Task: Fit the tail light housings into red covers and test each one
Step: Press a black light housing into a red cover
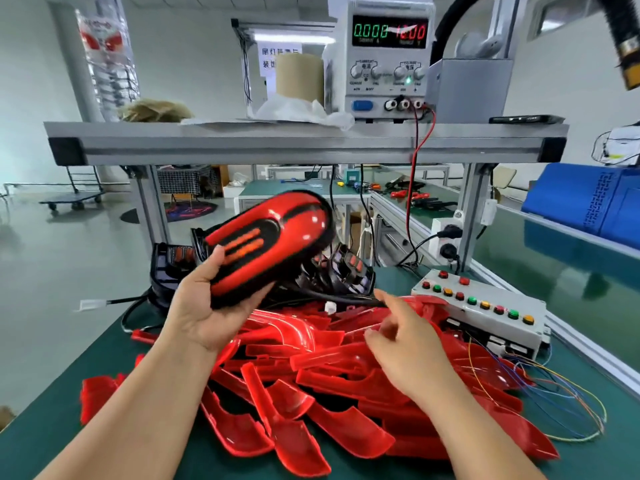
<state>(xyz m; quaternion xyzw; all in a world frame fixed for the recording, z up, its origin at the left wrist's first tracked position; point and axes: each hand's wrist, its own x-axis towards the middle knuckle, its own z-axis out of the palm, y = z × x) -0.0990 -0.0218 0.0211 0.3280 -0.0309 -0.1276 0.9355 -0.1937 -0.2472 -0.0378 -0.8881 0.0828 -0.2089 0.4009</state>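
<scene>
Red translucent covers (311,393) lie in a big loose heap on the green table mat (52,427), nearest to the person. Many have the hollow side up and no housing inside. By my judgement this heap is the large part of the work that is left.

Just above the heap the right hand (405,344) hovers with the fingers loosely bent and the index finger pointing toward a black cable (329,296). The hand is blurred, but I see nothing held in it.

A little further, the left hand (207,306) is raised over the heap and grips one tail light (266,244) from below, with the thumb on the front face and the other fingers curled under the lower edge. This unit looks already fitted: a glossy red cover over a black body, with a black band around a dark window and two orange strips inside. It is tilted, the rounded end up and to the right. The cable seems to come from under it and passes a small white connector (330,308); whether it is plugged into anything I cannot tell.

To the right stands a grey button box (485,318) with red, green and yellow buttons and thin coloured wires (554,393). Behind the lifted unit lie black housings (349,268) without covers.

Far up on the shelf (304,140), the power supply (388,60) shows 0.000 and 12.00, so I think no test is running at this moment.
</scene>
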